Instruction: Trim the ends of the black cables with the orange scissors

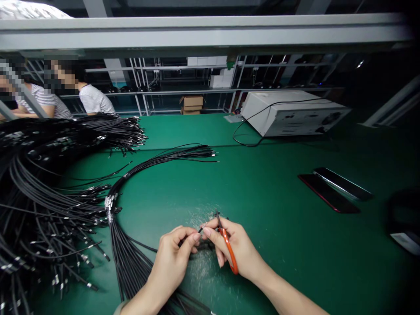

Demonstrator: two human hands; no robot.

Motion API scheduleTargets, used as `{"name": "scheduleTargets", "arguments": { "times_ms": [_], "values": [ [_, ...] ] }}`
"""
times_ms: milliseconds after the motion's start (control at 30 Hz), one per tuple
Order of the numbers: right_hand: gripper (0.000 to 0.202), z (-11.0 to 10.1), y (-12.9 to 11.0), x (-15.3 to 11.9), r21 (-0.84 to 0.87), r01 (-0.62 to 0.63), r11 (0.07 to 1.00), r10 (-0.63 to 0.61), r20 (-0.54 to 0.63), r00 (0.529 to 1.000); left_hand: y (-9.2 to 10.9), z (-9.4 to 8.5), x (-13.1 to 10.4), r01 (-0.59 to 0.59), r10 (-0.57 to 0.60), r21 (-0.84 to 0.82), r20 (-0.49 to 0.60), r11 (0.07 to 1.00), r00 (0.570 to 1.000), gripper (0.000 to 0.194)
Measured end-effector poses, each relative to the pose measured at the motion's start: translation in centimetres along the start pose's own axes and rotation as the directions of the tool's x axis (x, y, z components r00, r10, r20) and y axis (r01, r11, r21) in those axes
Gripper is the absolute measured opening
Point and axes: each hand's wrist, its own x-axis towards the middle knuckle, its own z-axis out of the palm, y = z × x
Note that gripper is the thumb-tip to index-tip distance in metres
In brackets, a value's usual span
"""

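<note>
Between thumb and index finger, my left hand pinches a thin black cable near its end. My right hand is closed around small scissors with orange handles, their dark blades pointing away from me. The thumb and index fingertips of that hand meet at the pale tip of the same cable, just right of my left fingertips. Fine pale clippings lie scattered on the green tabletop below. A bundle of black cables runs under my left forearm and curves away to the back.
A large heap of black cables with metal ends covers the left side. Two phones lie at the right. A white metal box with a black cord stands at the back right. Two people sit beyond, far left.
</note>
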Motion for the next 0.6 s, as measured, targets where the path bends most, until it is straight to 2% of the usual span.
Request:
{"name": "scheduleTargets", "arguments": {
  "times_ms": [233, 433, 533, 600],
  "values": [
    [0.033, -0.4, 0.0, 0.1, -0.041, -0.013, 0.999, 0.014, 0.033, 0.999, -0.4, 0.1, 0.1, 0.033, -0.029, -0.058, 0.063, 0.998, 0.998, 0.029],
    [0.028, -1.4, -0.6, 0.1, -0.058, 0.013, 0.998, -0.004, 0.153, 0.988, -0.1, -0.4, 0.2, 0.044, -0.037, -0.045, 0.154, 0.998, 0.987, 0.031],
    [0.027, -1.9, -0.9, 0.0, -0.067, 0.017, 0.998, -0.002, 0.224, 0.974, 0.5, -0.8, 0.2, -0.004, 0.006, -0.007, 0.222, 1.0, 0.975, 0.03],
    [0.027, -2.0, -1.0, -0.1, -0.071, -0.003, 0.997, 0.02, 0.241, 0.97, 0.7, -0.9, 0.3, -0.02, 0.02, 0.001, 0.231, 1.0, 0.973, 0.028]
  ]
}}
